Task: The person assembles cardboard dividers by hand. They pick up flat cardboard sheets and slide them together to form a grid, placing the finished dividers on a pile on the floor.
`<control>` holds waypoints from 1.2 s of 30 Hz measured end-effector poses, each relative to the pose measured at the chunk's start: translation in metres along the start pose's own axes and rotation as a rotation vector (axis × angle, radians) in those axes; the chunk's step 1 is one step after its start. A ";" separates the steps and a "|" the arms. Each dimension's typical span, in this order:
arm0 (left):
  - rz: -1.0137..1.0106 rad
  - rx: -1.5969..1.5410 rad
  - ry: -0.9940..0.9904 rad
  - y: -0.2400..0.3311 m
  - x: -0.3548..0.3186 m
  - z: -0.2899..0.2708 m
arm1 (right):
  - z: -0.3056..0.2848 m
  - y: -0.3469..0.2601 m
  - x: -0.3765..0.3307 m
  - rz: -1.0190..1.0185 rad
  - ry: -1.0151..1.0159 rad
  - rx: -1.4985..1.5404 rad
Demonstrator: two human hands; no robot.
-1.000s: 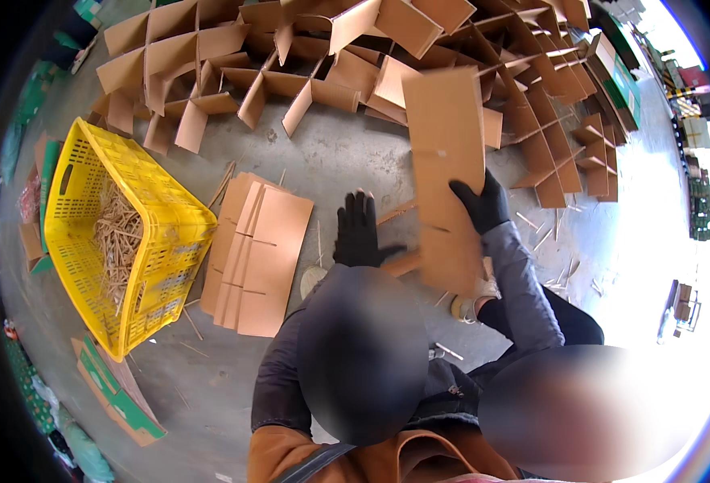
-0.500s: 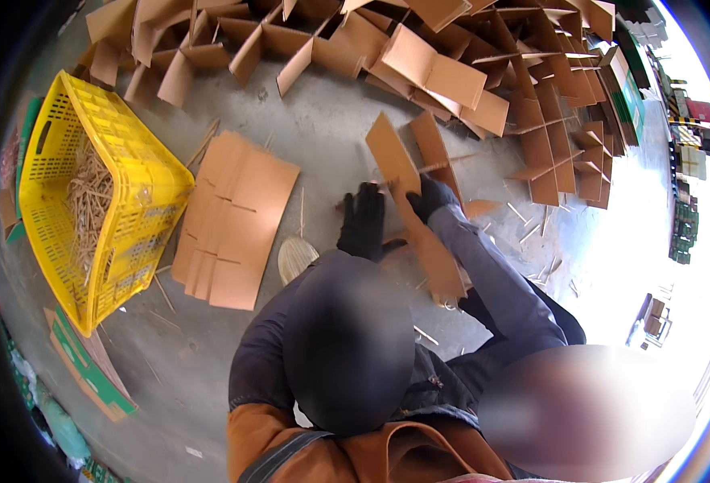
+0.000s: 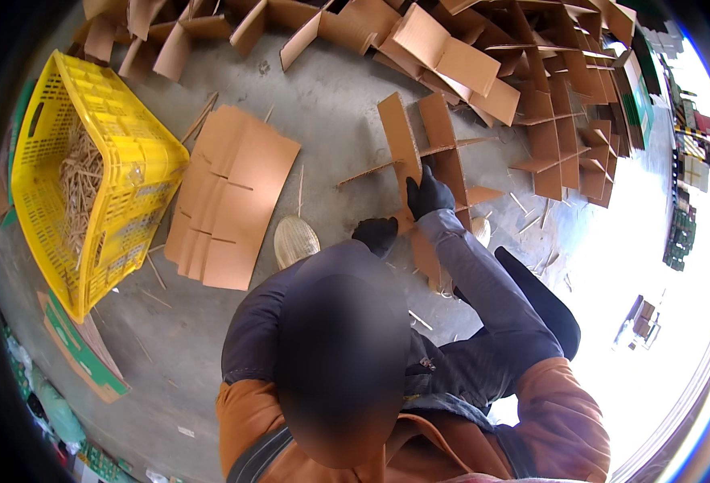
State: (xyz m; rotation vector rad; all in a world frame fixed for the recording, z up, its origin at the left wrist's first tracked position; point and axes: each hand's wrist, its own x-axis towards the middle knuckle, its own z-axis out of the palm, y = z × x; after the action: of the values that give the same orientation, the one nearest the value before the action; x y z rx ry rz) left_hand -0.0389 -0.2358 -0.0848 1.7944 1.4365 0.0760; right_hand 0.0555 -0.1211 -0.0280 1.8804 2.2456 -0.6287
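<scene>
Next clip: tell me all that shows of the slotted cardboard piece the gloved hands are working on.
The slotted cardboard piece is plain brown corrugated-looking board: two long strips stand side by side on edge on the grey concrete floor, crossed by thinner strips slotted through them. The right hand, in a black glove, grips its near end; the left hand, also gloved, sits just below at its lower edge. It looks partly assembled.

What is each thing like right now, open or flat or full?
Cardboard divider: slotted together, standing upright on the floor.
Right hand: gloved, gripping the divider.
Left hand: gloved, at the divider's lower edge; grip unclear.
Flat cardboard sheets: lying stacked on the floor.
Yellow crate: partly filled with thin sticks.
Pile of dividers: assembled, heaped up.
Woven fan: lying flat.
</scene>
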 end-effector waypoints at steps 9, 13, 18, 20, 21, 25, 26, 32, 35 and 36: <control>-0.063 0.261 0.402 -0.003 -0.007 -0.062 | -0.007 0.001 -0.015 -0.013 -0.027 0.034; -0.039 0.231 0.450 -0.005 -0.007 -0.051 | -0.002 -0.004 -0.009 -0.007 0.022 -0.032; -0.021 0.258 0.489 -0.014 -0.013 -0.044 | 0.020 -0.007 -0.001 -0.071 -0.065 0.002; 0.004 0.300 0.534 -0.009 -0.013 -0.033 | 0.033 -0.005 0.019 -0.102 -0.025 -0.019; 0.014 0.296 0.553 -0.012 -0.013 -0.036 | 0.044 -0.002 0.014 -0.040 -0.036 0.040; 0.030 0.317 0.466 0.003 -0.003 -0.067 | 0.060 0.029 0.013 0.041 -0.030 0.159; 0.101 0.118 0.592 0.006 0.001 -0.088 | 0.058 0.044 0.026 -0.022 0.001 0.122; -0.822 0.063 1.133 -0.147 -0.139 -0.044 | -0.170 -0.008 -0.018 -0.037 0.687 0.262; -0.962 0.558 0.821 -0.177 -0.205 -0.026 | -0.353 -0.047 0.050 -0.408 0.920 0.543; -0.897 0.587 0.787 -0.177 -0.183 -0.010 | -0.423 -0.056 0.084 -0.509 1.120 0.490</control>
State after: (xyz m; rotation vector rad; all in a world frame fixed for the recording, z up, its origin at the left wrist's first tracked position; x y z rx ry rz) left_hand -0.2468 -0.3810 -0.1099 1.3903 2.9650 -0.1363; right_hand 0.0482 0.1190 0.3343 2.2024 3.6239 -0.1342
